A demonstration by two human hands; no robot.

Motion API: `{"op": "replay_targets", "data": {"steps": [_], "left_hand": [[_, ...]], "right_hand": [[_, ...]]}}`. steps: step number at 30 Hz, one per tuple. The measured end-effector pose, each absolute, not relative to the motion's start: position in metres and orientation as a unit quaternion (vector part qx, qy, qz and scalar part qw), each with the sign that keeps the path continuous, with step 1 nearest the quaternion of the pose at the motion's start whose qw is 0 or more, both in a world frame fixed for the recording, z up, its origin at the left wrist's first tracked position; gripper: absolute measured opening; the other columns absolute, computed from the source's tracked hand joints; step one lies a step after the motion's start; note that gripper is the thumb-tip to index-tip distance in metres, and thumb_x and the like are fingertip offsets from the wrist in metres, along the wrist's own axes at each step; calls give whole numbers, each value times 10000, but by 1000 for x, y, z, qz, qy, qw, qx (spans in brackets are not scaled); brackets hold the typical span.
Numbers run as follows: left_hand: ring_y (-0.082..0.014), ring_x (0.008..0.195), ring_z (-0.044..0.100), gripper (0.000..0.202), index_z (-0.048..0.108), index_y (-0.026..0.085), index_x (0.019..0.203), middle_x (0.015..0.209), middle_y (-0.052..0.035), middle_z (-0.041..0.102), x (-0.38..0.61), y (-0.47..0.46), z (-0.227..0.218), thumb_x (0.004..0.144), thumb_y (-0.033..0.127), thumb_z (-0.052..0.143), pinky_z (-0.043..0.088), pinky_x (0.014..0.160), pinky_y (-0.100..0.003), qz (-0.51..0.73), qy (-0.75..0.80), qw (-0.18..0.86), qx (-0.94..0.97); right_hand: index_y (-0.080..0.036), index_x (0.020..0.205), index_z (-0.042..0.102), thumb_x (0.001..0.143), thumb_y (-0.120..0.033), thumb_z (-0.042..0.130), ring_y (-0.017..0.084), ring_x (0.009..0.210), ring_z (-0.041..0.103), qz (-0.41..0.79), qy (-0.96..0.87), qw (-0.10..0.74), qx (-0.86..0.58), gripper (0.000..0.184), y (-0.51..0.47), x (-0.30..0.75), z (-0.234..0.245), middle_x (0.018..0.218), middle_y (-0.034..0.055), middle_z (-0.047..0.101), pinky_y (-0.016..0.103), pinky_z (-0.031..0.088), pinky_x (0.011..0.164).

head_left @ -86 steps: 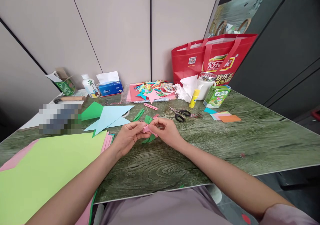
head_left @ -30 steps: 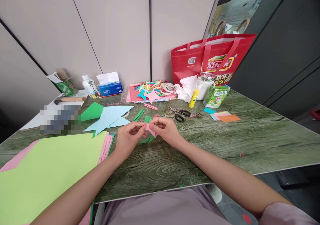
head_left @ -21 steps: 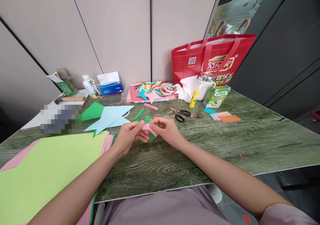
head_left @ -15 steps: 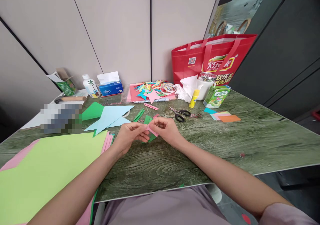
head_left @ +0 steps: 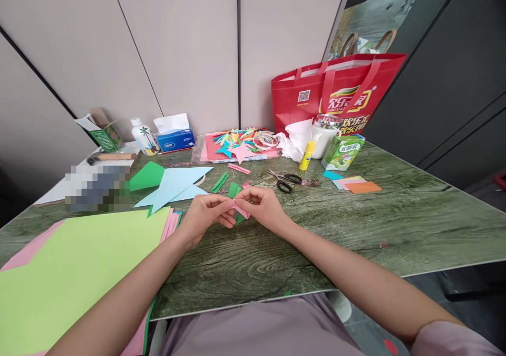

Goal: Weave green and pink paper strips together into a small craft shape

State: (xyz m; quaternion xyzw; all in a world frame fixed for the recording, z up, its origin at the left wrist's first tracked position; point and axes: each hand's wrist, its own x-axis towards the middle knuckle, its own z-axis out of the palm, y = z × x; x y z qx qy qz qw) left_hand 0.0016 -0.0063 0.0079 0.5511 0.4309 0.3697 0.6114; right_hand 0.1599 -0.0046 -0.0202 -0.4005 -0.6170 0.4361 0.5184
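Note:
Between my two hands is a small folded piece of pink paper [head_left: 242, 210], partly hidden by the fingers. My left hand [head_left: 209, 211] pinches its left side with thumb and forefinger, the other fingers curled below. On the other side, my right hand [head_left: 261, 207] pinches the paper with thumb and bent fingers. Behind and under the hands lie pieces of green paper [head_left: 233, 189] on the table. Just beyond are folded green strips [head_left: 220, 182] and pink strips [head_left: 239, 168]. Black-handled scissors [head_left: 285, 180] rest open to the right of them.
Large sheets of coloured paper [head_left: 98, 261] cover the table's left front. Light-blue paper [head_left: 177, 183] lies behind them. A glue stick [head_left: 307, 155], a drink carton [head_left: 343, 153], a white mug [head_left: 324, 138] and a red bag [head_left: 300, 108] stand at the back right. Small coloured sheets [head_left: 364, 188] lie right.
The pink paper has turned slightly between my fingers and shows less on top. My fingertips have drawn a little closer together; the things on the table are where they were.

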Motion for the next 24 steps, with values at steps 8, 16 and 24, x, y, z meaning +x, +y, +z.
{"op": "replay_targets", "data": {"steps": [8, 16, 24], "left_hand": [[-151, 498, 620, 217, 679, 117, 662, 581, -49, 655, 0, -4, 6, 651, 333, 701, 522, 492, -257, 360, 416, 609, 572], [-144, 487, 618, 207, 668, 107, 668, 572, -34, 652, 0, -3, 4, 657, 312, 699, 519, 474, -250, 358, 416, 607, 575], [-129, 456, 604, 197, 663, 90, 655, 534, -32, 642, 0, -3, 4, 651, 281, 711, 510, 450, -225, 369, 425, 612, 555]], "right_hand": [[-148, 676, 628, 671, -238, 612, 92, 499, 510, 444, -614, 512, -404, 92, -5, 159, -21, 610, 9, 622, 209, 411, 475], [-133, 676, 625, 663, -215, 608, 80, 492, 494, 454, -610, 508, -406, 85, -5, 159, -19, 598, 6, 606, 198, 400, 470], [-141, 686, 629, 670, -231, 612, 80, 491, 488, 461, -613, 505, -397, 93, -4, 160, -20, 598, 2, 604, 199, 396, 464]]}}
